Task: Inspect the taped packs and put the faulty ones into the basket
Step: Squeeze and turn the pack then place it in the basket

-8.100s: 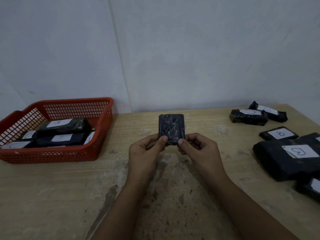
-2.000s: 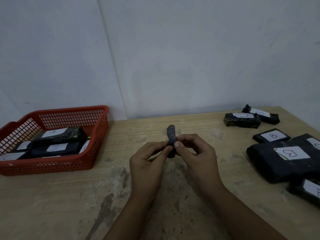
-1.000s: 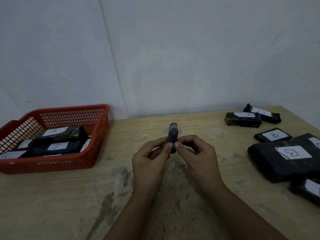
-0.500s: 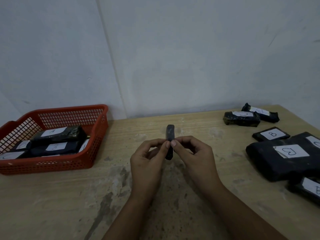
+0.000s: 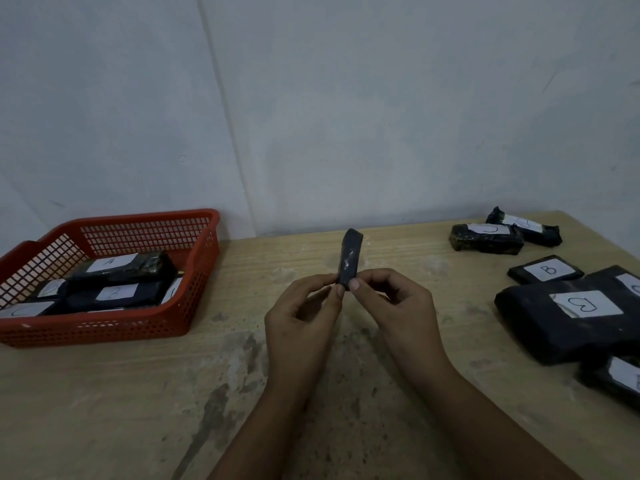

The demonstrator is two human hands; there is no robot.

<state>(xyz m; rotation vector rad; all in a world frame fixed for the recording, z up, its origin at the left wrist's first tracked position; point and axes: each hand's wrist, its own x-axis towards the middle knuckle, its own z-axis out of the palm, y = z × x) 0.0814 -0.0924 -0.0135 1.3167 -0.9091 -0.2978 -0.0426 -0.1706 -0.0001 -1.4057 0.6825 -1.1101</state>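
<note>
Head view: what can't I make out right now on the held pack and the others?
- Held pack: edge-on, faces and any label unseen; both hands cover its lower end.
- Basket packs: overlapping, front-left label cut by the frame edge.
- Right-edge pack: cropped, letter unreadable.

Dim, flat, bluish light; soft shadows, wide-angle bending at edges

One red basket (image 5: 194, 306) on one table (image 5: 104, 410). Packs in the basket: at least four labelled ones show, the top one (image 5: 121, 268) marked A; any beneath cannot be counted. Packs on the table at right: six, counting one (image 5: 630, 278) mostly hidden. One unlabelled pack (image 5: 349, 259) held up. Two hands: left (image 5: 301, 327), right (image 5: 398, 310).
</note>
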